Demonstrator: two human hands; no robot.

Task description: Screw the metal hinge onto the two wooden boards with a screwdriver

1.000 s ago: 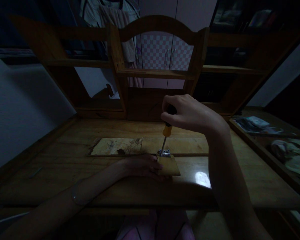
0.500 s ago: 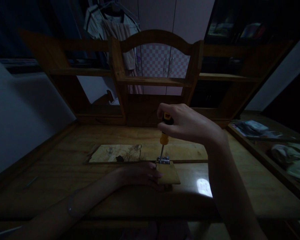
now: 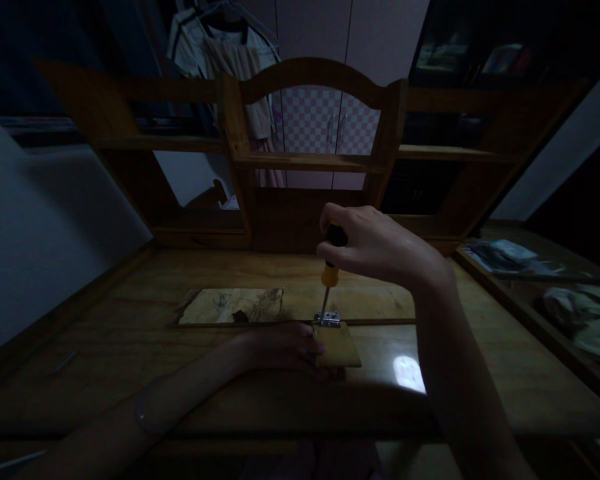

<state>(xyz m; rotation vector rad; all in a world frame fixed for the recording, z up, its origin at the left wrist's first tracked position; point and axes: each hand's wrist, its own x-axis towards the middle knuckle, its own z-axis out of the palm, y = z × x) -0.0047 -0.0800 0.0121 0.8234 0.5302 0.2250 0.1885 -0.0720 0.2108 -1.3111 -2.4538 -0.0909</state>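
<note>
My right hand (image 3: pixel 367 243) is closed round the black and yellow handle of a screwdriver (image 3: pixel 331 275). The screwdriver stands nearly upright, its tip down at a small metal hinge (image 3: pixel 329 319). That hinge lies between a long wooden board (image 3: pixel 360 304) and a small wooden block (image 3: pixel 339 346). From the left, my left hand (image 3: pixel 285 348) grips the block's side, fingers at its edge and partly underneath. Any screw under the tip is too small to make out. The left part of the long board is stained and chipped.
A wooden desk top (image 3: pixel 130 293) carries the work, with a shelf unit (image 3: pixel 314 163) at its back. Clothes (image 3: pixel 240 60) hang behind it, near a wardrobe (image 3: pixel 313 40). At right, plastic bags (image 3: pixel 505 255) and cloth (image 3: pixel 590 320) lie on lower shelves. A thin stick (image 3: pixel 66 361) rests at left.
My right hand has turned slightly on the screwdriver handle, with its fingers shifted a little right. The left hand, the block and the hinge stay in nearly the same place.
</note>
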